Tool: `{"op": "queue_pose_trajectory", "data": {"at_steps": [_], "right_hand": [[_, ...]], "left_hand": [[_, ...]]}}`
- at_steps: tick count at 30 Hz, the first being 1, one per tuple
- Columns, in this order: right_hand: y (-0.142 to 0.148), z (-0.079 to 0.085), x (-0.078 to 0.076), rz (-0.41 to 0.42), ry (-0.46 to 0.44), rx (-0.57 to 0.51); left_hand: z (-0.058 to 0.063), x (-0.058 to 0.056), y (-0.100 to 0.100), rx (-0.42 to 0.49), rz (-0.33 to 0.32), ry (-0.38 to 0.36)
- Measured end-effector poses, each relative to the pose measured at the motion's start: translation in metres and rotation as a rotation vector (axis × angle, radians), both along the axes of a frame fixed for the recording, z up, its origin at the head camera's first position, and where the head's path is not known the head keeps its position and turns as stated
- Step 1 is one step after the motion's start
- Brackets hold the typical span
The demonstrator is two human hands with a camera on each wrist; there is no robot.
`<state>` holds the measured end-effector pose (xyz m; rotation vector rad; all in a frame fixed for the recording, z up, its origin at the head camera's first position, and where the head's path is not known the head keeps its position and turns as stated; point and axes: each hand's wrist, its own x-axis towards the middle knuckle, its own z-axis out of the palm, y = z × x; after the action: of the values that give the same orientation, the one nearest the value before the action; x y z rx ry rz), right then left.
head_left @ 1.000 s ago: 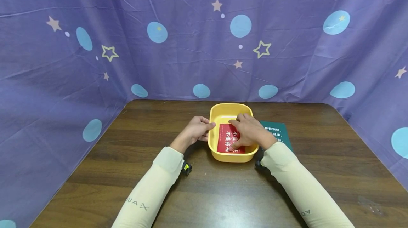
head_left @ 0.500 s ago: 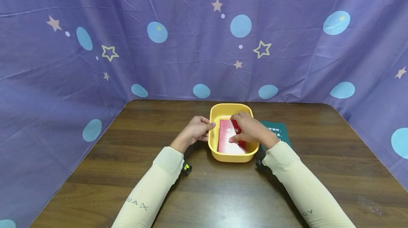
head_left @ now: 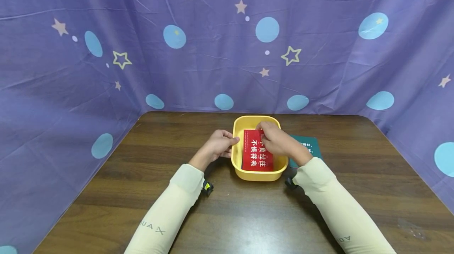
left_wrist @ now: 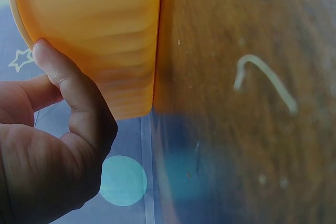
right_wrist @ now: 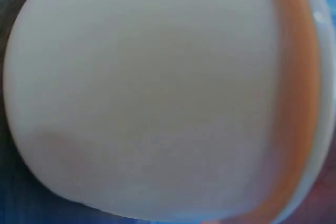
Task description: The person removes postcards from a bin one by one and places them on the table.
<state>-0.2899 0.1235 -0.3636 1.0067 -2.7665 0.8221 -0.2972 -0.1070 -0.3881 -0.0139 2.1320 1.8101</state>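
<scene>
A yellow plastic bin (head_left: 259,176) stands on the table with a flat red booklet (head_left: 253,153), printed in white characters, inside it. My left hand (head_left: 219,143) holds the bin's left rim, thumb over the edge and fingers outside. In the left wrist view, the left hand (left_wrist: 63,124) has a fingertip at the rim of the orange-looking bin wall (left_wrist: 121,35). My right hand (head_left: 278,139) reaches over the bin's right rim and pinches the booklet near its far right corner; some fingertips are hidden. The right wrist view is filled by a blurred pale surface.
A dark green booklet (head_left: 312,145) with white characters lies on the wooden table (head_left: 177,135) to the right of the bin, partly behind the right wrist. A purple curtain (head_left: 205,76) with stars and blue ovals hangs behind and at both sides.
The right hand has drawn its fingers together at the red booklet's far edge, and that edge has come up and away from me. The left hand stays on the rim.
</scene>
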Motion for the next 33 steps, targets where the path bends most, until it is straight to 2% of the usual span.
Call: {"op": "queue_pose_trajectory", "data": {"at_steps": [7,14,18,24,25,31,33], "right_hand": [[0.002,0.010,0.004,0.032,0.021,-0.070],[0.012,0.025,0.008,0.004,0.067,-0.077],[0.020,0.037,0.011,-0.012,0.086,-0.114],[0.037,0.054,0.016,-0.061,0.159,-0.206],[0.040,0.057,0.017,-0.076,0.163,-0.218],[0.059,0.071,0.023,-0.137,0.190,-0.267],[0.065,0.075,0.024,-0.151,0.206,-0.271]], "left_hand": [[0.000,0.001,0.001,-0.004,-0.001,0.008],[-0.001,0.001,0.001,0.002,-0.003,0.007],[-0.001,0.000,0.001,-0.001,-0.004,0.008],[0.000,0.001,0.001,-0.007,-0.001,0.005],[0.004,0.003,0.001,-0.009,-0.006,0.002],[0.004,0.003,0.001,-0.019,-0.001,-0.010],[0.001,0.001,0.001,-0.020,0.005,-0.010]]}}
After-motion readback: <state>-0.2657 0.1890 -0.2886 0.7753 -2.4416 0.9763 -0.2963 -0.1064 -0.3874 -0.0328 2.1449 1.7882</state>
